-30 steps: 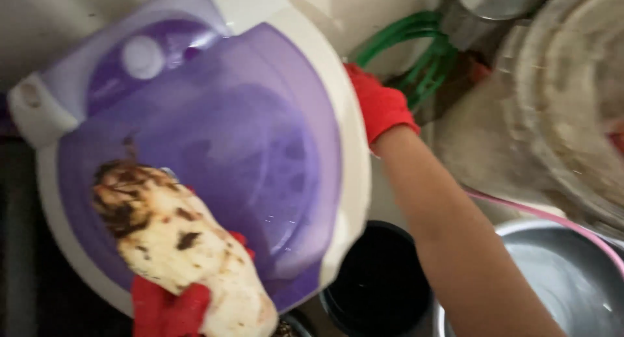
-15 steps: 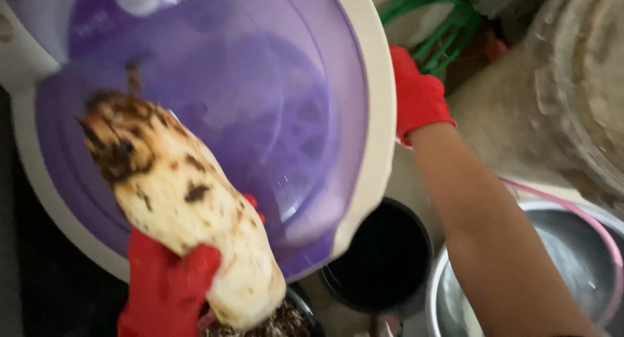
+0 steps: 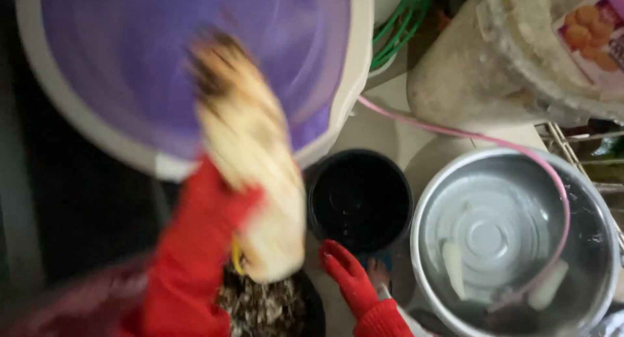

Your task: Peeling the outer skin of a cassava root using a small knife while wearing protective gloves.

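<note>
- Head view: the left hand (image 3: 208,213), red-gloved and blurred, clamps a pale, dark-tipped root (image 3: 250,155) over the purple lid (image 3: 130,64).
- The right hand (image 3: 348,275) (grip unclear) hangs empty beside the black pot (image 3: 359,197).
- The steel basin (image 3: 507,239) is cut off.

Both hands are wearing red gloves that are looking like matt rubber or knit, hard to tell with the blur; left hand (image 3: 214,226), right hand (image 3: 348,278). The pale root (image 3: 250,161) is looking rough and matt, with dark scorched-looking patches at its far end. The purple lid (image 3: 130,64) is looking like smooth translucent plastic with a white plastic rim. The steel basin (image 3: 494,233) is shining, glossy metal. The black pot (image 3: 359,197) is looking like matt plastic. The pink hose (image 3: 455,134) is looking smooth. The big bucket (image 3: 468,70) far right is looking grimy.
</note>
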